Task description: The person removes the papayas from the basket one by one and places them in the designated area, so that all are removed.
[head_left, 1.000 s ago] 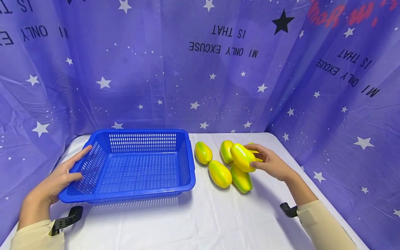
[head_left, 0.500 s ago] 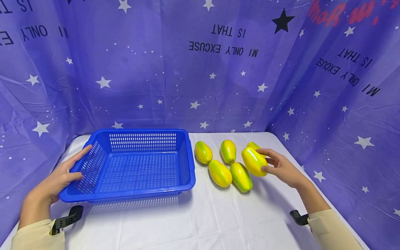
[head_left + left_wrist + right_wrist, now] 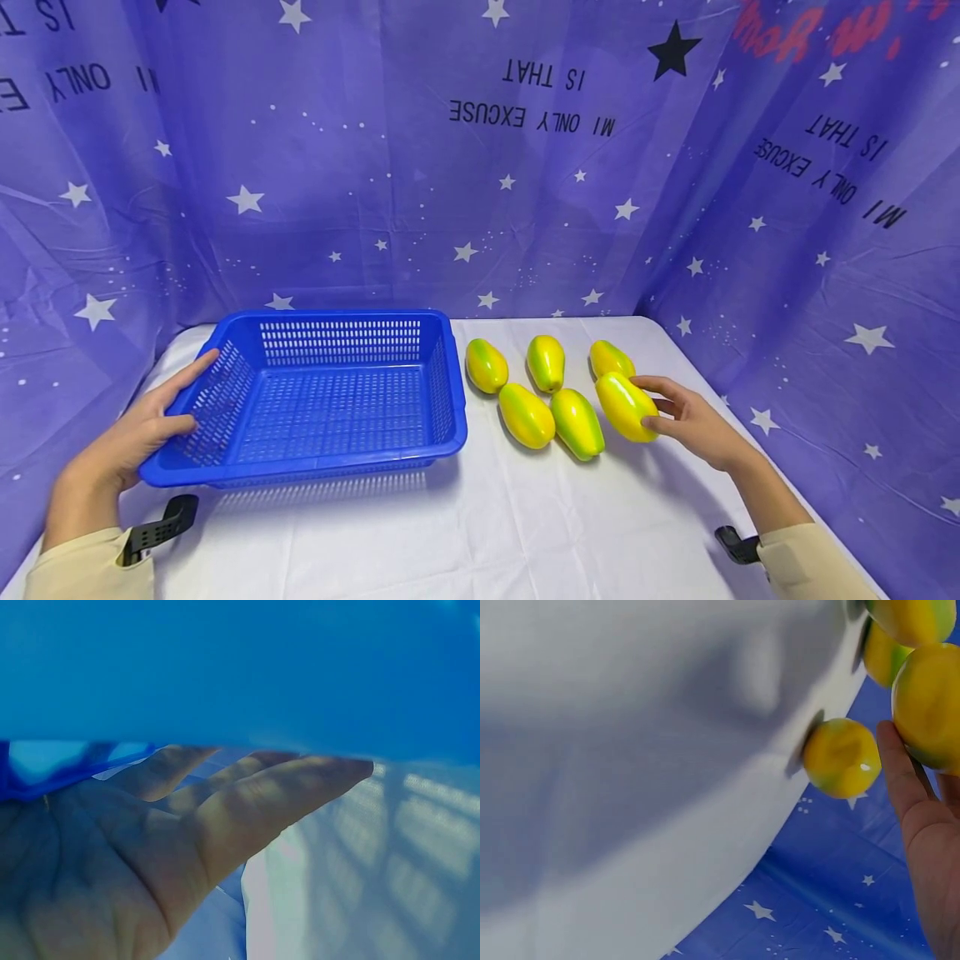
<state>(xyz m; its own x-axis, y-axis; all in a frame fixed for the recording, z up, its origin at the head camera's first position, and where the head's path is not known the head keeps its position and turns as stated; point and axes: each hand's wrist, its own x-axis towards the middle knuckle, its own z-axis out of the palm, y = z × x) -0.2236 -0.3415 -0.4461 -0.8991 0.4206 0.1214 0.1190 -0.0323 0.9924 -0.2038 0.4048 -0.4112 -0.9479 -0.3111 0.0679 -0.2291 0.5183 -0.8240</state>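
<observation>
My left hand [image 3: 142, 433] grips the left end of a blue plastic basket [image 3: 300, 464], thumb over the rim. In the left wrist view, the fingers [image 3: 247, 806] reach out straight under the blue wall, which hides their tips. On the right, my right hand [image 3: 697, 425] pinches a yellow-green papaya [image 3: 627, 407] between thumb and fingers. This papaya stands just in front of another papaya [image 3: 611, 358] at the back right; whether it touches the cloth is unclear. The right wrist view shows the fingers [image 3: 900, 769] against the held papaya [image 3: 934, 705].
Several more papayas lie between basket and right hand: a back-left one [image 3: 487, 365], a back-middle one [image 3: 546, 363], a front-left one [image 3: 527, 415] and a front one [image 3: 577, 424]. White cloth [image 3: 450, 542] covers the table. A purple star-patterned curtain [image 3: 420, 167] surrounds it.
My right hand has carried its papaya rightward and toward me, off the front papaya it was above, uncovering the papaya at the back right. The left hand and basket have stayed put.
</observation>
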